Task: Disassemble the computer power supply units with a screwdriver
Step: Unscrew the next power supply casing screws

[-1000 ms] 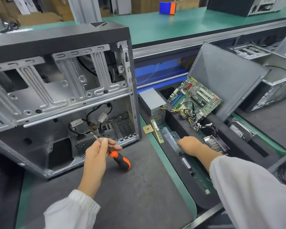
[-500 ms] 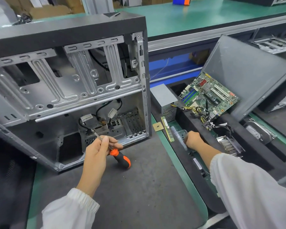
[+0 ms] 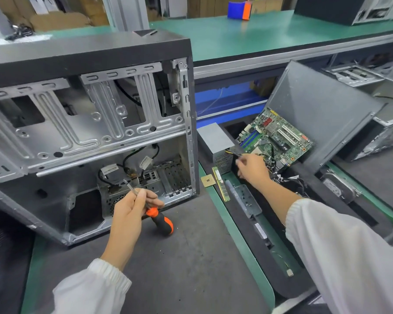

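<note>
An open, stripped computer case (image 3: 95, 123) stands on the dark mat at the left. My left hand (image 3: 132, 209) pinches the metal shaft of an orange-and-black screwdriver (image 3: 160, 220) just in front of the case; the handle points down to the right. A grey power supply unit (image 3: 216, 143) sits right of the case with its yellow and black cables (image 3: 233, 152) trailing out. My right hand (image 3: 252, 167) reaches over to those cables beside the unit, fingers curled; whether it grips them is unclear.
A green motherboard (image 3: 279, 137) leans against a grey side panel (image 3: 322, 114). A CPU chip (image 3: 208, 180), a RAM stick (image 3: 220, 184) and a metal bracket (image 3: 245, 198) lie on the green bench edge. A hard drive (image 3: 338, 186) and other cases sit at the right.
My right hand has risen from the bracket in the black channel and moved up toward the power supply's cables. The left hand keeps its hold on the screwdriver in the same place.
</note>
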